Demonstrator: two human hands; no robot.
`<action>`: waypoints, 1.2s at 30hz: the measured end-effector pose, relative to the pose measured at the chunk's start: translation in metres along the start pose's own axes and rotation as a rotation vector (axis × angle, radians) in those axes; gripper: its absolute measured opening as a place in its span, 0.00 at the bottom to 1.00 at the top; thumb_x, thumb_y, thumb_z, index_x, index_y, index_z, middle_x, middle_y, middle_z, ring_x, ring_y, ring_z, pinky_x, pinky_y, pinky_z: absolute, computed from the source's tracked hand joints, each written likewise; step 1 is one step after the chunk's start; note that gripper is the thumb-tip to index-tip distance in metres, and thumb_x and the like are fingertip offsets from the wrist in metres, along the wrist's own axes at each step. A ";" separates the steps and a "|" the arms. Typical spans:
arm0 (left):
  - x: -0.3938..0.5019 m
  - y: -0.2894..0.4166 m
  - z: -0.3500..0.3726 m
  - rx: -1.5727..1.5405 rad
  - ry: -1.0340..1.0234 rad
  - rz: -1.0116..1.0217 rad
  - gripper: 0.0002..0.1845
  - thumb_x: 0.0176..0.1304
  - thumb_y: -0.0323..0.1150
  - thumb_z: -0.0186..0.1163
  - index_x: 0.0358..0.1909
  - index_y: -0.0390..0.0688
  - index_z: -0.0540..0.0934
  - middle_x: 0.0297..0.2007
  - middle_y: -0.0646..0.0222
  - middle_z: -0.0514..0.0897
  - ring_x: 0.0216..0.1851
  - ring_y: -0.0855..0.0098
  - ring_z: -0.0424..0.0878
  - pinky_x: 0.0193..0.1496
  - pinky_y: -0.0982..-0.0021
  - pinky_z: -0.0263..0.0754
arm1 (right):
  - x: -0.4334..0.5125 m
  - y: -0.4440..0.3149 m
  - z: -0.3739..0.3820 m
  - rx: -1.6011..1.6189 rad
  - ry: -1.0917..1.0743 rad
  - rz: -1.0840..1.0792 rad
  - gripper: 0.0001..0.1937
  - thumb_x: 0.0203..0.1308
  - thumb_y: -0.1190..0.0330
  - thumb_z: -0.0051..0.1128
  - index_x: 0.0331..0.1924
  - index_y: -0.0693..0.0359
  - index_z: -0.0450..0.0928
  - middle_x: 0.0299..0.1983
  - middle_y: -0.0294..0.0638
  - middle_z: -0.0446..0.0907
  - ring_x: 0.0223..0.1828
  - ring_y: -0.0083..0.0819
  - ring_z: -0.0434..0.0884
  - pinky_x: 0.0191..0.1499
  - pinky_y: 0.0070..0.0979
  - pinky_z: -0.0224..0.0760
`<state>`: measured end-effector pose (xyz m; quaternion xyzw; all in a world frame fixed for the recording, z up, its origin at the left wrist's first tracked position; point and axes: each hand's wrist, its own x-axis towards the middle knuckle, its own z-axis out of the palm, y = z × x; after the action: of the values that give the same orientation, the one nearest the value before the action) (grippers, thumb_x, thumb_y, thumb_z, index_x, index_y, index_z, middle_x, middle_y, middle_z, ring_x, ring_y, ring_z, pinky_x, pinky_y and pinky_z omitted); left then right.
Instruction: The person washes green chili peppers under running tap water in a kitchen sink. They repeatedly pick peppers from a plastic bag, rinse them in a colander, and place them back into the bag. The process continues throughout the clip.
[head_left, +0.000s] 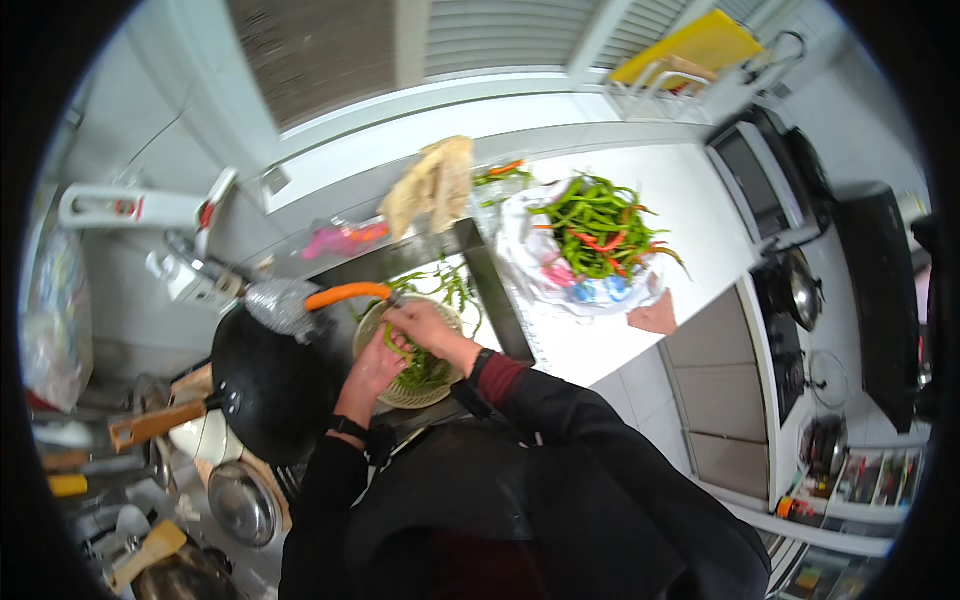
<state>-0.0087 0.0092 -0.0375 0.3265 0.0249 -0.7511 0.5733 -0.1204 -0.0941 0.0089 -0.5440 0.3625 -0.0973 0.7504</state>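
Observation:
Both hands meet over a pale plastic colander (421, 396) in the sink (491, 296). My left hand (379, 364) holds a green chili pepper (393, 343) at the colander's left side. Against it, my right hand (424, 324) bends its fingers near the pepper's upper end; whether they grip it cannot be told. More green peppers lie in the colander, and others are in the sink behind it. The orange faucet hose (349, 292) ends just above my right hand. On the white counter to the right, a plastic bag (517, 251) holds a heap of green and red chili peppers (600, 225).
A black wok (281, 394) with a wooden handle stands left of the sink. Behind the sink lie a beige cloth (435, 184) and a pink plastic packet (345, 238). Pot lids (244, 504) and utensils crowd the lower left. A stove (784, 360) is far right.

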 end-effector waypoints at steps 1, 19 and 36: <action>0.004 0.004 -0.001 0.030 0.085 -0.031 0.18 0.70 0.50 0.43 0.45 0.47 0.72 0.37 0.73 0.76 0.41 0.74 0.73 0.47 0.69 0.67 | 0.000 -0.003 -0.002 -0.198 0.032 -0.098 0.10 0.62 0.67 0.53 0.42 0.65 0.79 0.26 0.39 0.80 0.22 0.25 0.79 0.24 0.19 0.71; 0.037 -0.005 -0.094 0.832 0.651 -0.140 0.14 0.63 0.38 0.57 0.48 0.44 0.76 0.37 0.71 0.80 0.37 0.73 0.77 0.42 0.67 0.74 | -0.028 0.017 -0.097 -1.133 0.213 -0.115 0.10 0.67 0.69 0.47 0.41 0.68 0.77 0.37 0.38 0.81 0.35 0.25 0.83 0.35 0.19 0.73; 0.102 -0.044 -0.156 0.871 0.827 -0.287 0.10 0.62 0.34 0.57 0.40 0.37 0.78 0.34 0.64 0.81 0.36 0.66 0.79 0.36 0.64 0.73 | -0.129 -0.147 -0.254 -1.619 1.121 -0.537 0.19 0.50 0.80 0.51 0.49 0.63 0.76 0.47 0.48 0.77 0.53 0.45 0.74 0.55 0.37 0.67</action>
<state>0.0118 0.0020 -0.2281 0.7882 -0.0199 -0.5731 0.2234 -0.3414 -0.2712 0.1586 -0.8276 0.4846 -0.2286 -0.1670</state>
